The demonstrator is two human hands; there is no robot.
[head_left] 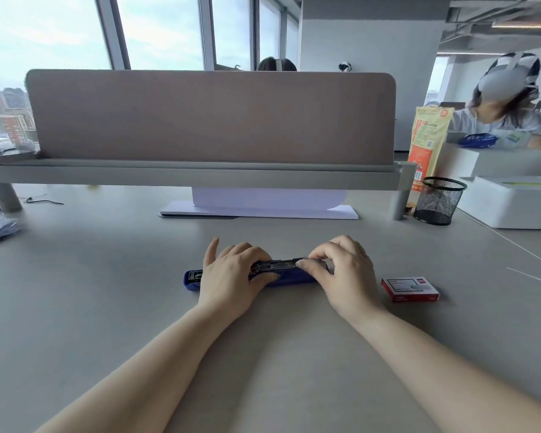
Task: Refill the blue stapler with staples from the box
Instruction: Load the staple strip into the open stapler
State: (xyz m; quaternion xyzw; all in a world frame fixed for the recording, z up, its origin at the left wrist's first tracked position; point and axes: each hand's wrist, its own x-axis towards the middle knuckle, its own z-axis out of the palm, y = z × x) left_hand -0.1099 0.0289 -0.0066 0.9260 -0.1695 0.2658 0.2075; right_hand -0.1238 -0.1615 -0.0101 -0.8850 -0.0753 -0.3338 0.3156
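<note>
Two hands work the stapler (289,280): the left hand (231,276) pins its stiff body, the right hand (341,270) fingers (306,267) pinch the metal magazine; box (410,289) nearby looks light.

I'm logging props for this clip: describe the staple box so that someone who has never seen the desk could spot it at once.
Start at the grey desk and find the two hands on the blue stapler near its middle. Just right of the right hand, lying flat and untouched, is the staple box. It is small and red with a white label, the only red thing on the desk.
</note>
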